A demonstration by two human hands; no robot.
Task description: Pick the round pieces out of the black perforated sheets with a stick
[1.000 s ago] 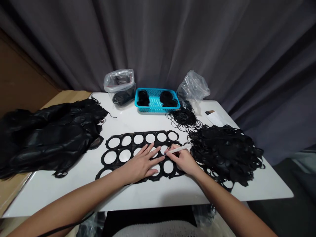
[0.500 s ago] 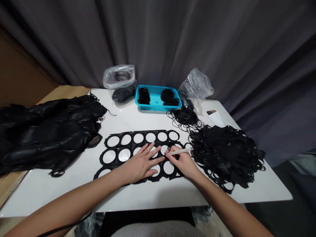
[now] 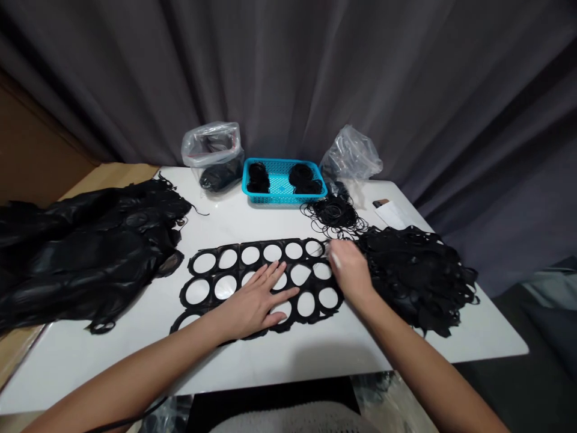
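Observation:
A black rubber-like sheet (image 3: 211, 275) with rows of large round holes lies flat on the white table. My left hand (image 3: 252, 297) rests palm down on it, fingers spread, holding nothing. At the sheet's upper right corner is my right hand (image 3: 350, 267), closed around a slim white pen-like tool (image 3: 336, 260). Only a small part of that tool shows; the fingers hide the rest, and its exact kind is unclear. Just right of this hand lies a pile of black perforated scraps (image 3: 415, 276). A tangle of thin black rings (image 3: 334, 211) sits beyond the hand.
A blue basket (image 3: 283, 198) holding bunches of black rings stands at the back. Clear plastic bags (image 3: 211, 153) flank it, one on either side. Black sheeting (image 3: 90, 246) is heaped at the left. A white paper (image 3: 394, 211) lies at the right rear. A grey curtain (image 3: 279, 72) hangs behind.
My right hand has moved up and right from the sheet's middle row to its upper right corner, and the white tool is now mostly hidden. My left hand stays spread on the sheet.

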